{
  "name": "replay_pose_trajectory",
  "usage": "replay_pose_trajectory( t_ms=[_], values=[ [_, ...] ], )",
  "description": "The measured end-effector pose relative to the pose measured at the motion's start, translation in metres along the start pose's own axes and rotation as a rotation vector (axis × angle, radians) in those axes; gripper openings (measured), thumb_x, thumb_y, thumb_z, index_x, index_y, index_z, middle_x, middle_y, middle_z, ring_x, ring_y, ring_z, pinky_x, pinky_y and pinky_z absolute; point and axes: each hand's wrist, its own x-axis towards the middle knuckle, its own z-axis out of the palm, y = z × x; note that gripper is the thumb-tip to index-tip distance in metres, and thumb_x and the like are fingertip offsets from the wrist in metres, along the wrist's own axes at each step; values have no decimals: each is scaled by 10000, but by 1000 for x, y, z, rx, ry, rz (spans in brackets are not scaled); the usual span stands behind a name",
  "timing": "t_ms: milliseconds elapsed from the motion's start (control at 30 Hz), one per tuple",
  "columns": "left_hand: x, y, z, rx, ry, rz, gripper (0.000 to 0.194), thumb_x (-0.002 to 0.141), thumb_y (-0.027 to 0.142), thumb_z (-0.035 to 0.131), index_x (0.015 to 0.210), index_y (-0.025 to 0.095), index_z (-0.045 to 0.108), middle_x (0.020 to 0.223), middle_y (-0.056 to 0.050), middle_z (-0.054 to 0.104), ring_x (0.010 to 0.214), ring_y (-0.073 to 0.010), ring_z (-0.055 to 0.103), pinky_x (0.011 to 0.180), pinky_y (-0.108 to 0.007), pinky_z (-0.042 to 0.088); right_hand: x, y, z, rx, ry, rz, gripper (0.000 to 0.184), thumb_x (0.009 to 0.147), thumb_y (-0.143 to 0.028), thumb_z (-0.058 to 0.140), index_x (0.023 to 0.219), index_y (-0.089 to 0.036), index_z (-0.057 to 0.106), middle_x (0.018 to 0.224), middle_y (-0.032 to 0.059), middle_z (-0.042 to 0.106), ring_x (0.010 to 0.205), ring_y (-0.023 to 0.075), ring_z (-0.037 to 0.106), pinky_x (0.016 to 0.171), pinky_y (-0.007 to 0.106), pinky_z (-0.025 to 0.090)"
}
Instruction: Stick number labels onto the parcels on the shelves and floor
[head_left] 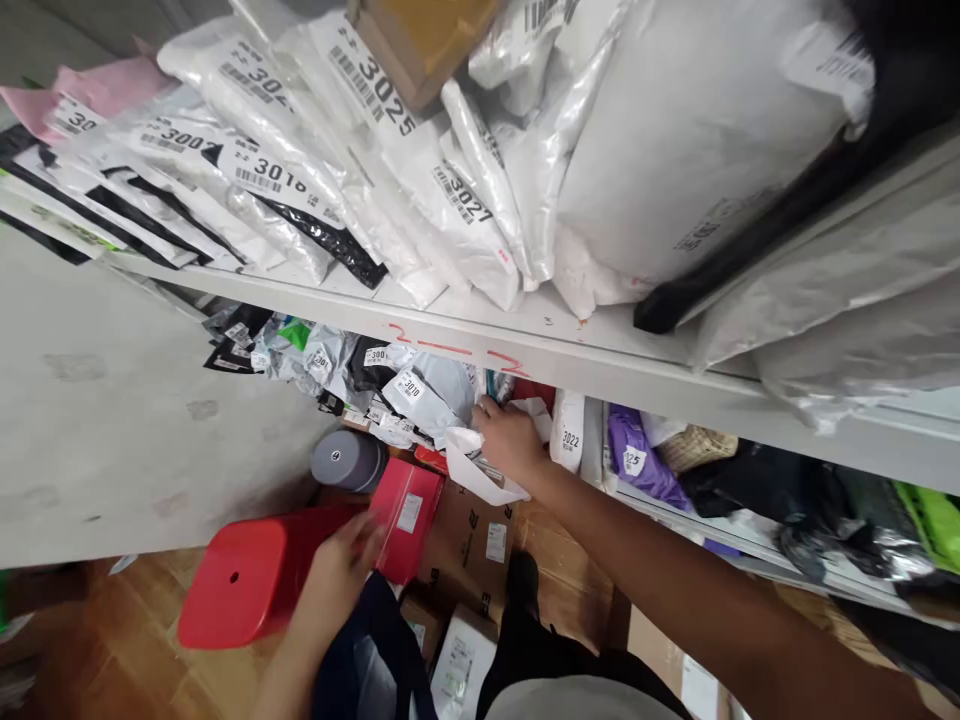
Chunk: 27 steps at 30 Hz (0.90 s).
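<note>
My right hand (511,438) reaches in among the parcels on the lower shelf, fingers bent and closed at the edge of the packed row. What they grip is hidden. Just below the hand hangs a loose white flap (484,475) of paper or wrapping. To its left lies a grey mailer bag labelled 3010 (420,395), and on its right stands a white parcel marked 3022 (568,430). Slightly blurred, my left hand (341,575) is low, holding nothing, its fingers apart beside a red box (407,515).
An upper shelf (457,335) full of numbered white bags (375,90) overhangs both arms. On the floor are a red stool (232,580), a grey cylindrical container (346,462) and cardboard boxes (465,545). A purple parcel (641,455) lies further right.
</note>
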Motion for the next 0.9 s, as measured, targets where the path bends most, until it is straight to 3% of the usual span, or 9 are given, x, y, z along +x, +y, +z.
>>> replay_pose_trajectory(
  t_ms=[67,133,233,300,400,500,667,900],
  values=[
    [54,51,27,-92,-23,89,360,902,385,437,1119,163,619,1104,-88,700,1014,-186,654,888,-279,515,-1,1,0,5,-2,15,297,854,-133,437,1122,-141,565,1170,135,595,854,243,627,625,336,445],
    [105,100,54,-7,-37,108,357,911,320,432,1181,143,584,1139,-109,684,1019,-179,651,878,-258,501,0,3,1,18,-10,19,302,854,-150,447,1131,-134,565,1156,131,604,846,244,630,618,339,454],
    [165,141,85,80,-81,82,279,864,248,515,1081,128,643,1010,-148,718,958,-239,668,824,-303,499,1,6,2,43,-17,27,323,858,-155,452,1164,-139,553,1157,120,611,841,237,634,615,339,463],
    [188,142,96,125,-89,30,197,828,172,534,938,124,691,902,-164,729,883,-257,681,767,-312,493,2,8,3,58,-16,35,296,846,-160,478,1129,-143,566,1154,117,613,838,236,634,612,339,463],
    [200,123,98,167,-38,-31,193,825,137,512,828,150,704,846,-143,729,840,-232,674,735,-286,467,1,12,5,89,-10,31,218,813,-157,517,1013,-157,604,1119,97,626,819,239,634,601,342,460],
    [194,107,90,171,60,-53,238,869,172,458,871,168,696,855,-112,726,822,-208,653,722,-270,441,1,14,6,106,-9,30,185,812,-136,494,947,-156,620,1124,91,628,822,238,634,603,343,456],
    [181,100,84,122,210,-65,290,901,205,397,932,164,682,844,-91,719,771,-189,626,685,-252,416,0,15,10,97,-9,37,207,795,-113,485,954,-140,615,1175,104,609,829,238,626,632,353,457],
    [181,95,87,61,257,-58,278,889,214,415,903,165,689,810,-84,711,751,-191,614,652,-247,397,-3,15,11,98,6,26,200,807,-113,461,936,-128,614,1112,121,616,838,240,610,654,361,445]
  ],
)
